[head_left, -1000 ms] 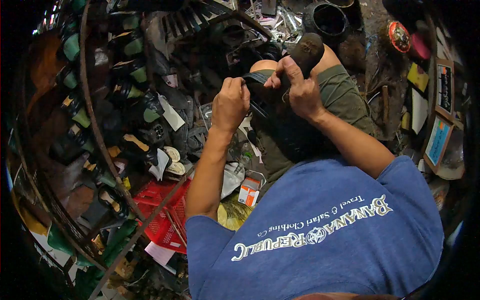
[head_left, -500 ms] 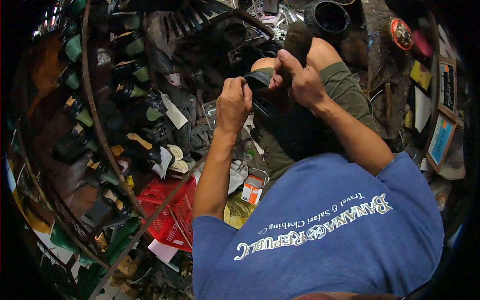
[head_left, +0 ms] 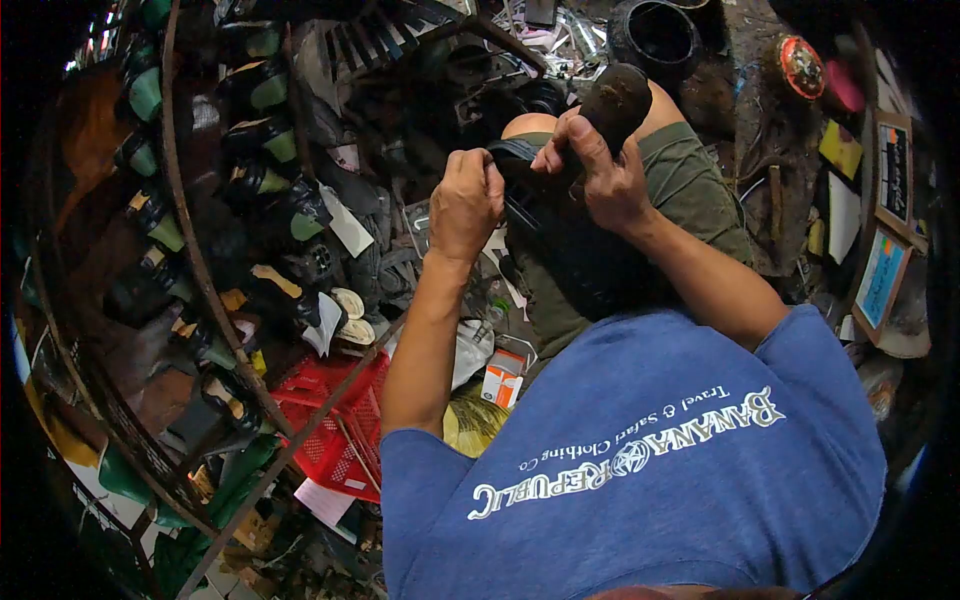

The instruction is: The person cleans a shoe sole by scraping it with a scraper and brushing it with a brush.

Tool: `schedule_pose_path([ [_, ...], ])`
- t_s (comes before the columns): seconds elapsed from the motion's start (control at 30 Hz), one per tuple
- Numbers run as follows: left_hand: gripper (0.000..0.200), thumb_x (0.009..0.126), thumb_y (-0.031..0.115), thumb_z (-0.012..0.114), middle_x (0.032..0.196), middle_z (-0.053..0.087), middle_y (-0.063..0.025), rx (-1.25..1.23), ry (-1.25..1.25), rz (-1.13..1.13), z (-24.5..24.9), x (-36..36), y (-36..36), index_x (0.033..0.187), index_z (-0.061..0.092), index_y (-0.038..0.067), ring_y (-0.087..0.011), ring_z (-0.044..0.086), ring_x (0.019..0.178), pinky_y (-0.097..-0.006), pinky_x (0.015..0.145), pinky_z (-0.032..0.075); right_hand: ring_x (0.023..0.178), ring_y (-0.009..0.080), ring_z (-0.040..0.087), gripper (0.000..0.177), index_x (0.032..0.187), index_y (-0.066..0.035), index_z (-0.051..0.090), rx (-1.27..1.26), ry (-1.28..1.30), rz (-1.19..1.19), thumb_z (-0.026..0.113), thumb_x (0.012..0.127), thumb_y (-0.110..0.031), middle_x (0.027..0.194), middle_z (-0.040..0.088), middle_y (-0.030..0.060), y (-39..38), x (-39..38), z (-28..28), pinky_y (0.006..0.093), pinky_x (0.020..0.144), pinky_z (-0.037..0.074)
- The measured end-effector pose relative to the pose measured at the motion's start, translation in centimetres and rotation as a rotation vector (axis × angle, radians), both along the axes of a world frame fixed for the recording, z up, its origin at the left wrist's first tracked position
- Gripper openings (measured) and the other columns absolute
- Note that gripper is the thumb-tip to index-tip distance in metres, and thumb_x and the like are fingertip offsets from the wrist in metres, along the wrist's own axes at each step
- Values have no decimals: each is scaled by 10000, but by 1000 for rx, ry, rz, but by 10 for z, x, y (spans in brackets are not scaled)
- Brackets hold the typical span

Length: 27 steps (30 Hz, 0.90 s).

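Note:
My left hand [head_left: 466,205] is closed, its thumb and fingers pinching the edge of a black, strap-like piece [head_left: 514,150] above my knee. Close by on the right, my right hand [head_left: 612,180] wraps round a dark tool with a broad, rounded end [head_left: 616,102]. That end stands up beyond my thumb and looks like a hammer head, though its handle is hidden. The black piece runs between the two hands. Beneath them, a dark, shadowed mass [head_left: 595,260] lies across my lap, and its shape is hard to make out.
Racks of dark shoes with green parts [head_left: 270,92] stand at left. A red plastic basket [head_left: 330,425] and an orange-white box [head_left: 503,380] lie near my left elbow. Ahead is a black bucket [head_left: 655,40]; framed pictures [head_left: 880,278] are at right.
The tool's rounded end has shifted right and slightly down, with its broad face turned more toward me. My right hand has rotated with it; my left hand has barely moved.

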<state>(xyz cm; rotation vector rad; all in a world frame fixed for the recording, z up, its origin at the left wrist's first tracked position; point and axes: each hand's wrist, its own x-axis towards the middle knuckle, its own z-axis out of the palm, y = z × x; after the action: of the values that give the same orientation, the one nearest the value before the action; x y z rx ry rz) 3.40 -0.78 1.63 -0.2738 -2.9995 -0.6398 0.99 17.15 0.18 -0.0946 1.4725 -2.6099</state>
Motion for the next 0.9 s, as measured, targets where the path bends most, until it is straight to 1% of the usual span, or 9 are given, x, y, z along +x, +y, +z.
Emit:
schedule_pose_path([
  [0.13,109,817,30,572,850,572,-193,-9,2,4,-1,1,-1,919,552,0,-381,587,765,-422,668,490,598,152,569,188,869,-5,567,-25,-52,43,485,952,-154,661,583,44,-3,0,-8,285,580,463],
  [0.2,110,817,31,572,852,573,-194,-10,-10,7,-4,1,-2,920,551,-2,-383,586,768,-422,673,491,592,159,563,168,1002,5,568,431,154,55,525,906,-126,696,601,33,-3,-1,-28,295,538,442],
  [0.33,112,818,32,569,848,573,-194,-15,-22,16,-6,4,-3,922,550,-3,-387,582,775,-421,683,490,588,172,556,274,1106,11,543,538,227,105,557,855,-98,734,617,22,-2,-10,-29,287,526,425],
  [0.43,112,813,38,573,842,568,-196,18,4,31,-5,5,0,916,555,-1,-395,571,780,-423,684,486,589,162,563,211,1026,14,562,374,266,171,515,915,-158,702,609,38,1,-18,-19,275,549,440],
  [0.53,100,834,59,570,826,582,-171,56,76,14,-5,2,-3,913,557,-2,-337,606,742,-379,667,491,663,204,597,383,849,-11,506,35,-280,226,401,980,-355,627,513,71,7,-15,-5,303,711,483],
  [0.67,137,898,132,549,849,628,-106,280,-26,369,4,8,-7,935,564,1,-162,642,716,-280,652,498,740,229,602,388,891,-10,490,-126,-261,199,362,988,-364,694,532,95,19,-9,-12,341,793,474],
  [0.8,178,912,152,537,859,618,-82,651,40,646,0,-1,-26,977,564,-11,-165,638,743,-262,675,507,755,235,595,394,900,-3,487,-106,-153,217,344,992,-359,713,533,105,29,-10,-6,348,797,471],
  [0.87,238,919,209,536,861,615,-85,873,99,704,-13,-11,-36,1007,579,-8,-144,633,763,-263,669,505,769,242,588,388,912,3,481,-376,-108,162,330,992,-346,736,535,108,38,-9,7,353,805,466],
  [0.9,263,918,226,532,876,624,-101,685,55,618,-23,-18,-38,1023,586,-9,-160,632,781,-288,687,507,772,235,585,368,906,2,489,-214,13,144,351,989,-329,742,538,109,49,-12,18,352,804,464],
])
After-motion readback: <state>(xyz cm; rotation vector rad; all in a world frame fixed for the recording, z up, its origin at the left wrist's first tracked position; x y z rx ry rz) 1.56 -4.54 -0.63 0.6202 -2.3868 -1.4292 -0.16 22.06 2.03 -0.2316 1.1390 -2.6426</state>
